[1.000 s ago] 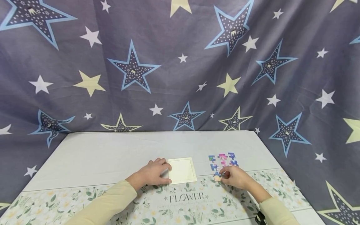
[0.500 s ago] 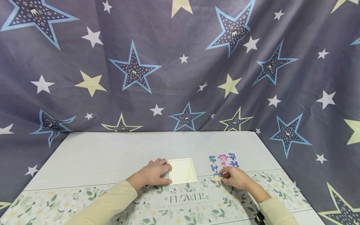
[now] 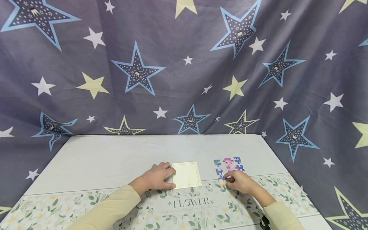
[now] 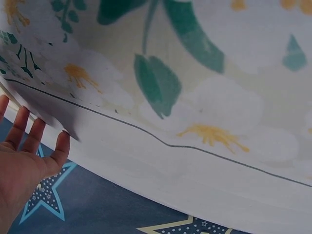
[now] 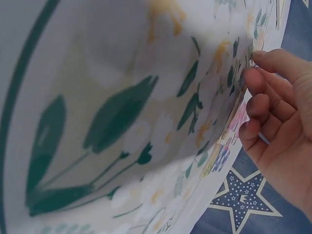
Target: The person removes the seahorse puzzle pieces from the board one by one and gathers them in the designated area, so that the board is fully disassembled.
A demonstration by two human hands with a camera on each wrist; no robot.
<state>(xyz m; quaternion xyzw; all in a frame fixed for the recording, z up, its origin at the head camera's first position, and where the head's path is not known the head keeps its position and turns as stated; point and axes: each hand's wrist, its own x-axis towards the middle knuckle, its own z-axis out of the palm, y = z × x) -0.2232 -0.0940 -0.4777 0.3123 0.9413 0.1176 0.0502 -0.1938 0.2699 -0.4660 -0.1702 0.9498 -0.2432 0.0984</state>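
Head view: left hand (image 3: 156, 177) rests flat, fingers straight, on the left edge of the cream puzzle tray (image 3: 186, 174) on the bench (image 3: 115, 156). Right hand (image 3: 240, 180) has its grip pinching a puzzle piece (image 3: 222, 182) at the near end of the loose jigsaw pieces (image 3: 227, 165), right of the tray. Left wrist view: fingers (image 4: 34, 136) spread against the floral tablecloth (image 4: 195, 97). Right wrist view: fingers (image 5: 265, 85) curled, tips at pieces on the cloth edge.

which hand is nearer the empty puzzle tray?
Left. The left hand rests against the left edge of the tray, fingers touching it. The right hand is off to the tray's right, at the loose puzzle pieces, apart from it.
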